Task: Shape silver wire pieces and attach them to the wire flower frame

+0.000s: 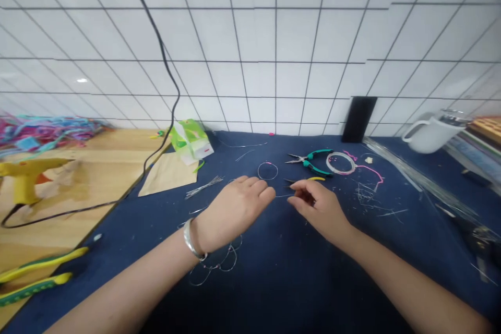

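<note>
Silvery wire, short of the back edge of the tabletop, runs from the curled left hand, likely gripping to steady it, to the nearly pinched right hand, hold unclear.

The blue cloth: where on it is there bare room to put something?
The widest mostly bare patch of cloth lies between left forearm and right forearm, beside the wire loops. A smaller one: between beige sheet and left forearm. Crowded: beyond the right hand, with teal pliers, white ring and wire scraps.
</note>
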`<control>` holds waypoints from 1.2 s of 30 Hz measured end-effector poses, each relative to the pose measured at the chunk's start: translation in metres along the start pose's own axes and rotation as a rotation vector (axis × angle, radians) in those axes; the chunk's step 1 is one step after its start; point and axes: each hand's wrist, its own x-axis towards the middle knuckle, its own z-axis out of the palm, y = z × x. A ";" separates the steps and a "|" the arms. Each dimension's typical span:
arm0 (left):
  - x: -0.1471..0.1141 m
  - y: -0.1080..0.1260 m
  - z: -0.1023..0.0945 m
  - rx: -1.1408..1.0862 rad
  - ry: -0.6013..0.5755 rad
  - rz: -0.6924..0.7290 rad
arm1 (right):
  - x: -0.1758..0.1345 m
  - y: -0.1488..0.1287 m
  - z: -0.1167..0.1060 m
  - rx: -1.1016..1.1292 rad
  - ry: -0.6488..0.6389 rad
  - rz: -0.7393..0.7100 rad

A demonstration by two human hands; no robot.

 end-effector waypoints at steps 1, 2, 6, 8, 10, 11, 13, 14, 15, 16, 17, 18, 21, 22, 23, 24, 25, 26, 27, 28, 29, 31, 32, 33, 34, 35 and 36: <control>0.004 0.003 0.001 -0.001 0.004 0.013 | 0.001 0.002 -0.002 -0.047 -0.008 -0.057; 0.007 0.005 0.003 -0.005 0.008 0.013 | 0.002 0.004 -0.003 -0.097 -0.021 -0.111; 0.007 0.007 0.011 -0.026 -0.002 -0.019 | 0.006 0.010 -0.004 -0.274 -0.089 -0.221; 0.004 0.006 0.015 -0.026 -0.016 -0.008 | 0.006 0.014 -0.002 -0.321 -0.125 -0.229; 0.001 0.004 0.018 -0.026 -0.028 0.001 | 0.007 0.017 0.000 -0.349 -0.148 -0.230; 0.000 0.003 0.018 -0.028 -0.031 0.001 | 0.007 0.018 0.001 -0.362 -0.155 -0.231; -0.001 0.002 0.020 -0.031 -0.036 -0.007 | 0.007 0.021 0.003 -0.380 -0.165 -0.245; -0.001 0.001 0.020 -0.033 -0.035 -0.012 | 0.007 0.021 0.003 -0.385 -0.165 -0.255; -0.001 0.000 0.020 -0.036 -0.031 -0.017 | 0.007 0.022 0.004 -0.388 -0.162 -0.269; -0.001 0.000 0.021 -0.043 -0.026 -0.022 | 0.006 0.023 0.004 -0.388 -0.158 -0.284; -0.001 0.000 0.021 -0.054 -0.018 -0.028 | 0.006 0.023 0.004 -0.388 -0.151 -0.298; -0.002 0.000 0.022 -0.072 -0.007 -0.036 | 0.006 0.023 0.004 -0.389 -0.143 -0.312; -0.004 0.003 0.024 -0.181 0.030 -0.083 | 0.005 0.022 0.004 -0.402 -0.105 -0.362; -0.004 0.004 0.025 -0.243 0.038 -0.115 | 0.005 0.021 0.003 -0.411 -0.084 -0.381; -0.005 0.006 0.025 -0.322 0.042 -0.155 | 0.004 0.020 0.002 -0.421 -0.063 -0.402; -0.005 0.008 0.025 -0.422 0.039 -0.200 | 0.004 0.019 0.001 -0.430 -0.041 -0.425; -0.005 0.011 0.025 -0.543 0.026 -0.251 | 0.003 0.017 0.001 -0.440 -0.018 -0.444; -0.004 0.015 0.025 -0.690 0.001 -0.311 | 0.003 0.016 0.000 -0.450 0.007 -0.460; -0.003 0.019 0.024 -0.861 -0.034 -0.374 | 0.002 0.014 0.000 -0.460 0.033 -0.473; -0.002 0.024 0.023 -1.053 -0.070 -0.440 | 0.001 0.013 -0.001 -0.471 0.061 -0.485; -0.001 0.029 0.023 -1.255 -0.100 -0.510 | 0.000 0.011 -0.001 -0.482 0.093 -0.494; 0.001 0.042 0.022 -1.647 -0.115 -0.626 | -0.002 0.009 0.000 -0.504 0.159 -0.523; 0.001 0.049 0.022 -1.809 -0.100 -0.666 | -0.004 0.008 0.000 -0.514 0.190 -0.543; 0.001 0.056 0.022 -1.942 -0.077 -0.692 | -0.005 0.008 0.001 -0.523 0.219 -0.565; 0.000 0.062 0.021 -2.046 -0.052 -0.715 | -0.007 0.007 0.002 -0.530 0.243 -0.588; 0.000 0.069 0.020 -2.127 -0.034 -0.731 | -0.008 0.006 0.003 -0.534 0.264 -0.612; -0.001 0.075 0.020 -2.189 -0.019 -0.745 | -0.010 0.006 0.003 -0.535 0.279 -0.636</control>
